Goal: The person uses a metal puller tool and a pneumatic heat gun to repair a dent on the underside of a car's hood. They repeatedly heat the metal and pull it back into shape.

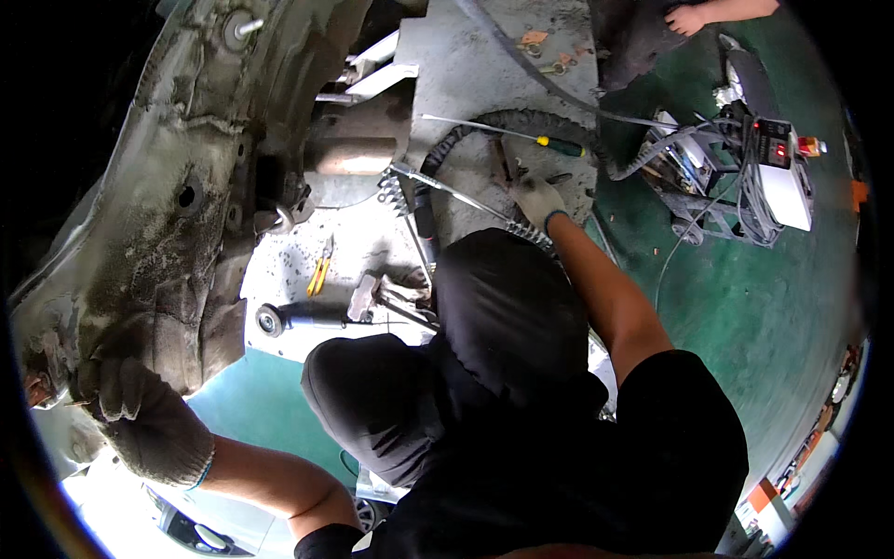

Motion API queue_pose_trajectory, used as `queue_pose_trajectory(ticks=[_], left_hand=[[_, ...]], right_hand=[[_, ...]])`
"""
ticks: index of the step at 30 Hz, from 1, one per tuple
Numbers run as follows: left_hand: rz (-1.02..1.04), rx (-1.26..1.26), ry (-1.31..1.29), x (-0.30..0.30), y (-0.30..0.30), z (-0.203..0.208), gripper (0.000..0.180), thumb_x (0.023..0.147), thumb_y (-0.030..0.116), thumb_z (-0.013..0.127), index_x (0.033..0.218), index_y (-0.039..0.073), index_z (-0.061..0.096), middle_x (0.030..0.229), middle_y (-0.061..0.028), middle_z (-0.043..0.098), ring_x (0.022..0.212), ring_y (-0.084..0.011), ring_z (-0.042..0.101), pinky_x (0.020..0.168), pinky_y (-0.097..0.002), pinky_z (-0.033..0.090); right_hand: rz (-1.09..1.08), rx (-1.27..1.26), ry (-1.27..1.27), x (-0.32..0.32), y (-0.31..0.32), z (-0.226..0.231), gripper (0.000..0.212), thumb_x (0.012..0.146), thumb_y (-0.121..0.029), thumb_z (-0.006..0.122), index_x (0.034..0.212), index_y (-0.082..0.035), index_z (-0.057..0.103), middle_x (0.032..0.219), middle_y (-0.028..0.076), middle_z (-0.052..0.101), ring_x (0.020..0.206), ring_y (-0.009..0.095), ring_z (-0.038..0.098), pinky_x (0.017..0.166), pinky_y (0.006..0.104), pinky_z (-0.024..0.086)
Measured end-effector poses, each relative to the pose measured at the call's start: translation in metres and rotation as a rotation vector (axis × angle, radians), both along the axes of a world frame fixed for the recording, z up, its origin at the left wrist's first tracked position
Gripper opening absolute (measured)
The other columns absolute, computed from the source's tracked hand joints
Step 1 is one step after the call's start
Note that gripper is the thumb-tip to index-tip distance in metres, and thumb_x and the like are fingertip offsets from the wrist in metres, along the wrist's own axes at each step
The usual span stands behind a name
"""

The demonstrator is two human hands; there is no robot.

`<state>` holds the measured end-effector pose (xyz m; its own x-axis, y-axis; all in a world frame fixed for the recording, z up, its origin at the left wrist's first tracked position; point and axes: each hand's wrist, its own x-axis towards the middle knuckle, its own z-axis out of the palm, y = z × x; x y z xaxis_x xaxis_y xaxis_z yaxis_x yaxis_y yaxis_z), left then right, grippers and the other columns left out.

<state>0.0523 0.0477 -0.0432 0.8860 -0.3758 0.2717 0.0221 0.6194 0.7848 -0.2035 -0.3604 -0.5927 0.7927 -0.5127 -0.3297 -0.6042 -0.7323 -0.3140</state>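
My left hand [154, 424], in a grey work glove, has its fingers curled against the lower edge of a worn, bare-metal vehicle body frame [177, 214]. Away to the right, my gloved right hand [538, 200] reaches over a grey metal platform [456, 56] and closes around the near end of a brownish hand tool [503, 164]; its exact kind is not clear. Just beyond lies a long screwdriver [562, 145] with a yellow and black handle. A metal rod with a coil spring [447, 189] runs beside my right hand.
Yellow-handled pliers [319, 270], a hammer [365, 296] and a black cylindrical power tool [303, 319] lie on the platform's nearer part. A thick hose [521, 65] crosses it. At right stands a wheeled machine [787, 177] with cables. Another person's hand [687, 19] shows at top right.
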Motion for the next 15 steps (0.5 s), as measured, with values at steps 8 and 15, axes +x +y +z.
queue_pose_trajectory(ticks=[8,15], left_hand=[[0.010,-0.038,0.092,-0.008,-0.006,0.008,0.005,0.105,0.004,0.046,0.105,0.007,0.050,0.085,-0.0031,0.045,0.074,-0.0137,0.043,0.066,-0.0280,0.040],[-0.013,-0.051,0.012,-0.004,-0.007,0.000,0.010,0.102,0.000,0.047,0.112,0.001,0.051,0.097,-0.0076,0.049,0.078,-0.0171,0.047,0.070,-0.0312,0.042]], right_hand=[[0.267,-0.046,0.004,0.080,0.055,0.094,0.041,0.093,-0.041,0.062,0.110,-0.005,0.069,0.113,0.021,0.070,0.103,0.039,0.068,0.092,0.0470,0.054],[-0.058,0.174,-0.001,0.171,0.042,0.079,0.039,0.090,-0.036,0.060,0.114,-0.008,0.072,0.107,0.020,0.074,0.100,0.036,0.071,0.090,0.0458,0.056]])
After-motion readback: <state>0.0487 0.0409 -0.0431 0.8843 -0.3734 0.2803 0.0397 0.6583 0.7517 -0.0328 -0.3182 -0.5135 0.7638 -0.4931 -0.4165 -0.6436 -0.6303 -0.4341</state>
